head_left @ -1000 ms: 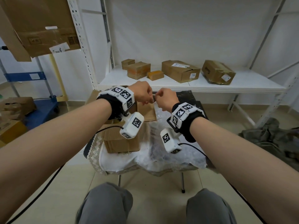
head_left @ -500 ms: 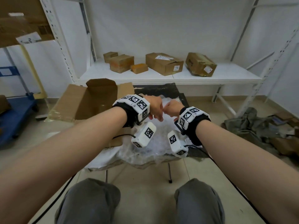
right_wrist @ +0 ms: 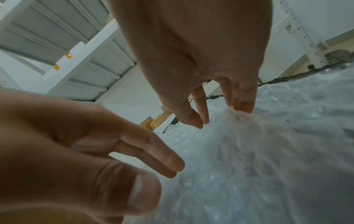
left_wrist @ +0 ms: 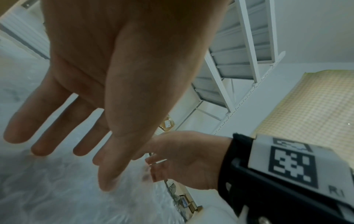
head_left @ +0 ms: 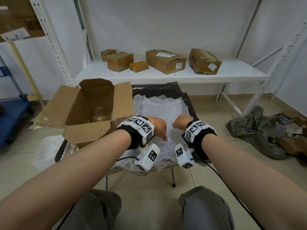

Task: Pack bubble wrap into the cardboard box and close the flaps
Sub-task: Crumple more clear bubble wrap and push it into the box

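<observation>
The bubble wrap (head_left: 159, 113) lies spread flat just right of the cardboard box (head_left: 89, 113), whose flaps stand open with a jar (head_left: 99, 114) inside. My left hand (head_left: 157, 128) and right hand (head_left: 180, 122) hover over the wrap, fingers straight and loose, fingertips (right_wrist: 243, 108) at its surface, holding nothing.

The head camera looks forward and down from above at both forearms. Each wrist camera looks closely along its own palm. All three share the bubble wrap (head_left: 159, 110) and both hands.
</observation>
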A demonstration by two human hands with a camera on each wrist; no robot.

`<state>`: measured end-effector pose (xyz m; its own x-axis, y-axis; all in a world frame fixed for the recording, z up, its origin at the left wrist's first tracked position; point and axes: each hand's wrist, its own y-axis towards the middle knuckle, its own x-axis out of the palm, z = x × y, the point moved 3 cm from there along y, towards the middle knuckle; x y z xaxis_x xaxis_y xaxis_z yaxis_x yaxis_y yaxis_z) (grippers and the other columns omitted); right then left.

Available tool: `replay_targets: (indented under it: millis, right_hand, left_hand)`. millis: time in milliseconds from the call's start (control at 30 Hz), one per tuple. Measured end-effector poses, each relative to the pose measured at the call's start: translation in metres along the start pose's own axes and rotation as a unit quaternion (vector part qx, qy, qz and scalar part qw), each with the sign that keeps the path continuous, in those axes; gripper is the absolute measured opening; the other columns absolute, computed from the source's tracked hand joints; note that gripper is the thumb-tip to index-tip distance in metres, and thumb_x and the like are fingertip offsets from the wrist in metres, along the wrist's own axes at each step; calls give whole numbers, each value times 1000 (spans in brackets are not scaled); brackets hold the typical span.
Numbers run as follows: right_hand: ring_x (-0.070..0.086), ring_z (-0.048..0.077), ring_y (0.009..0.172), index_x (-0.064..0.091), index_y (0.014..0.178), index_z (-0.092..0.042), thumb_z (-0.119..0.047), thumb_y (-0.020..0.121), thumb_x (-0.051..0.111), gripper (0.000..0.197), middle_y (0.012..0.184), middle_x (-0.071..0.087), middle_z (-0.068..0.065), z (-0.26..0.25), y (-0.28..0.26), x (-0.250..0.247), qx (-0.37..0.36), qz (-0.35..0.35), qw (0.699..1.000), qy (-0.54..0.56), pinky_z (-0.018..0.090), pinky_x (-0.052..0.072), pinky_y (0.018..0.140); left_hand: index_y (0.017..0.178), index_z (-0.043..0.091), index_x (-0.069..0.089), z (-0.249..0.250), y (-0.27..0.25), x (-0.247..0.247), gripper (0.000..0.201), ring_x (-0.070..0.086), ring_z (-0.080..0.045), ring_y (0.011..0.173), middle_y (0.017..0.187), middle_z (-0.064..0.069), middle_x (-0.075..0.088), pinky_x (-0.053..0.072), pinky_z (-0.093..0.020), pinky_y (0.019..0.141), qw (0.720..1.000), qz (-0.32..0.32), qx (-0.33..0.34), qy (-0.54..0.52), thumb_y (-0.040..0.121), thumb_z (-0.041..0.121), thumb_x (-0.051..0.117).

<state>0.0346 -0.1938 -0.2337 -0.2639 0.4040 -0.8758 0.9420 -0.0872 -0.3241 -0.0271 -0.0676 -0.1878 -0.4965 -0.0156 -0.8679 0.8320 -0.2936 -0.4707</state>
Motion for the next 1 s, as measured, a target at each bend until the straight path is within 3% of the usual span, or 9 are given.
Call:
replay_targets:
  millis: [133, 233, 300, 500, 567, 667, 767, 867, 1000]
  right_hand:
    - [59, 28, 111, 65, 113, -14, -14, 86, 62, 27, 114, 65, 10, 4, 0, -1, -11, 31, 992, 125, 37, 51, 95]
    - [61, 21, 72, 59, 118, -12, 3, 84, 61, 37, 87, 62, 11, 2, -3, 4, -45, -12, 969, 243, 28, 51, 59]
    - [57, 18, 67, 57, 123, -14, 8, 84, 57, 44, 91, 61, 11, 1, -2, 6, -61, -13, 968, 243, 25, 46, 53]
    - [59, 30, 114, 25, 151, -25, -9, 85, 65, 78, 129, 59, 8, 16, 6, 16, -51, 63, 929, 362, 47, 51, 97]
    - [64, 26, 97, 42, 144, -19, -11, 83, 68, 66, 123, 65, 10, 27, 7, 17, -41, 70, 918, 388, 39, 57, 80]
    - [51, 16, 56, 68, 98, -10, -3, 88, 60, 15, 100, 74, 12, 42, 5, 17, -23, 51, 906, 419, 22, 43, 44]
    - [42, 11, 35, 69, 92, -8, -2, 96, 50, 20, 69, 74, 2, 55, 3, 20, -5, 42, 857, 513, 15, 34, 32]
    - [41, 8, 32, 67, 113, -5, -3, 101, 45, 26, 93, 72, 11, 61, 2, 20, -5, 22, 820, 572, 17, 39, 34]
    - [44, 6, 35, 69, 112, -2, -6, 101, 48, 24, 104, 74, 9, 73, 9, 20, -30, 29, 818, 573, 20, 40, 35]
  left_hand:
    - [133, 13, 56, -5, 8, 9, 46, 59, -25, 113, 132, -6, 59, 50, -31, 86, 1000, 8, 10, 1, 94, 37, 61]
    - [134, 16, 55, -15, 16, 10, 44, 56, -23, 117, 133, -5, 57, 43, -27, 84, 998, 55, 9, -27, 93, 34, 62]
    - [132, 16, 55, -23, 21, 10, 44, 54, -25, 118, 134, -7, 53, 42, -30, 88, 994, 101, -7, -50, 92, 32, 64]
    - [140, 16, 42, -51, 32, 20, 69, 46, -32, 127, 143, -10, 35, 42, -41, 103, 979, 154, -68, -116, 83, 39, 74]
    - [146, 16, 34, -60, 36, 25, 79, 40, -35, 134, 149, -11, 28, 39, -44, 106, 972, 161, -86, -145, 82, 39, 74]
    - [150, 14, 24, -73, 42, 31, 87, 36, -34, 138, 155, -13, 20, 36, -40, 107, 956, 179, -112, -203, 83, 38, 74]
    - [149, 11, 25, -86, 53, 38, 87, 38, -33, 137, 154, -13, 26, 37, -38, 107, 924, 221, -116, -289, 82, 35, 74]
    - [146, 6, 30, -92, 60, 40, 76, 45, -32, 131, 146, -13, 42, 41, -39, 105, 870, 271, -117, -395, 86, 28, 71]
    - [128, 3, 50, -97, 65, 42, 40, 59, -25, 102, 117, -8, 59, 44, -29, 80, 798, 304, -111, -509, 92, 16, 62]
